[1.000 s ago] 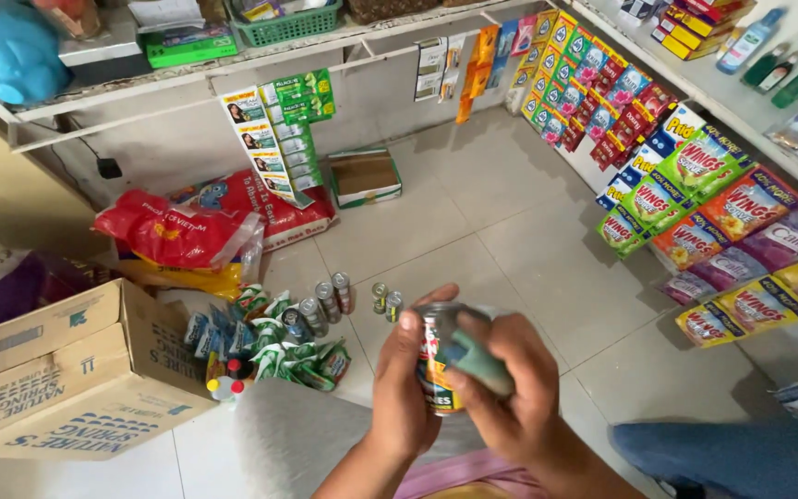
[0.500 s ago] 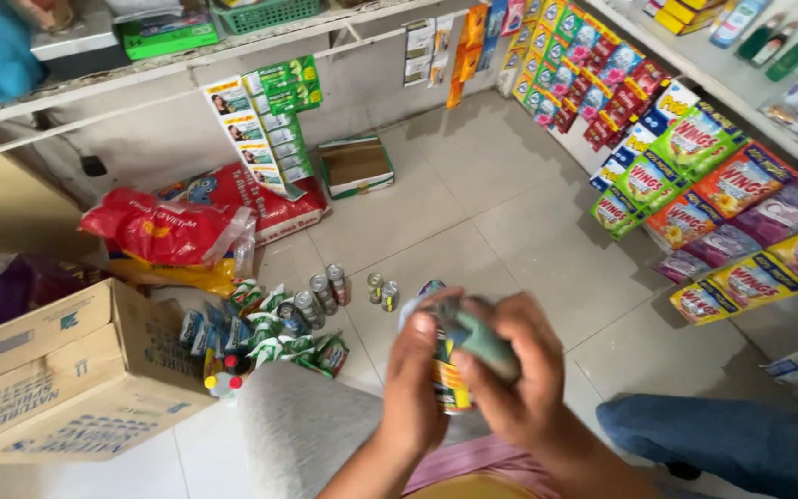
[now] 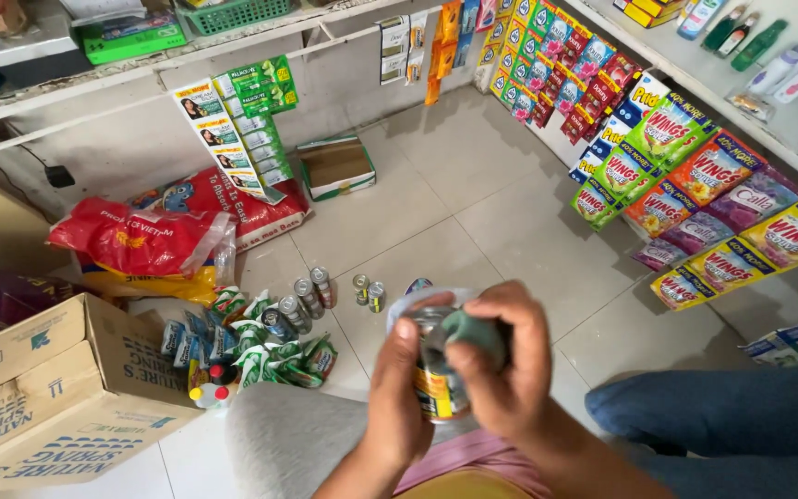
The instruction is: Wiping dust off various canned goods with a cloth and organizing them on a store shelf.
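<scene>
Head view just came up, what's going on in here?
A person sits on a tiled shop floor, holding a small can in the left hand while the right hand presses a grey-green cloth onto its top. More cans and a heap of green packets lie ahead, beside an open cardboard box. Strips of sachets hang on the right.

A single head-worn camera looked steeply down at the tiled floor (image 3: 473,212), close above the hands (image 3: 459,370) low in its centre. It faced the wall shelf (image 3: 140,69), farther off beyond that floor.
</scene>
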